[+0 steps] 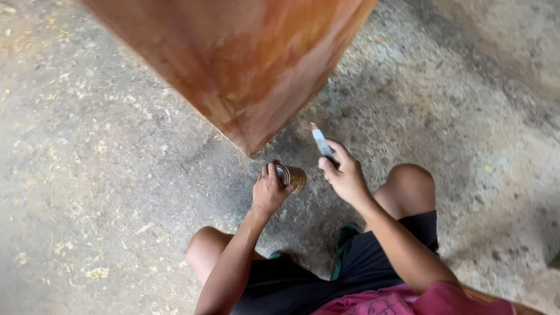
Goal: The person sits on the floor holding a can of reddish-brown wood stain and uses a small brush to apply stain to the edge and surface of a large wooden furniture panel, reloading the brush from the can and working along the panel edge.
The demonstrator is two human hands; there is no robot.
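While I squat on the dusty concrete floor [105, 175] beneath a reddish-brown wooden panel [233, 58], my left hand [269, 191] grips a small tin can [291, 176] there, and my right hand [345, 175] pinches what looks like a paintbrush [321, 141].
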